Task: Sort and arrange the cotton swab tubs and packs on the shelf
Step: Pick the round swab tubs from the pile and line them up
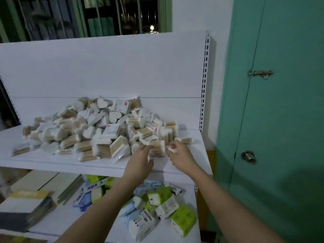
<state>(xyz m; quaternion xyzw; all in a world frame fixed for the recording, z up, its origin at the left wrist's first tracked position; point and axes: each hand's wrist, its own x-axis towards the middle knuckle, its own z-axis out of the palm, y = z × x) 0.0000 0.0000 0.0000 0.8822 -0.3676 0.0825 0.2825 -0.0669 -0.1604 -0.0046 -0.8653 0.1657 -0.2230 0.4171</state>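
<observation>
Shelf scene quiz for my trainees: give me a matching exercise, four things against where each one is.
Things:
1. cotton swab pile
2. tissue packs
3. green door
4. window

Places:
A. above the shelf's back panel
B. right of the shelf
C. on the upper shelf
D. on the lower shelf

Pairs: 1-C, 2-D, 3-B, 4-A

Dim indoor light w/ a cool blue-green cast; brightest area is the white shelf back panel (105, 67), no glare. One small lamp (151, 28) glows thru the dark window (84, 16), and a big soft shadow darkens the green door (280, 120) lower right. Soft, compressed pic overall: hands and bottom-left items motion-blurred, wide-angle bending straight edges near the frame sides.
</observation>
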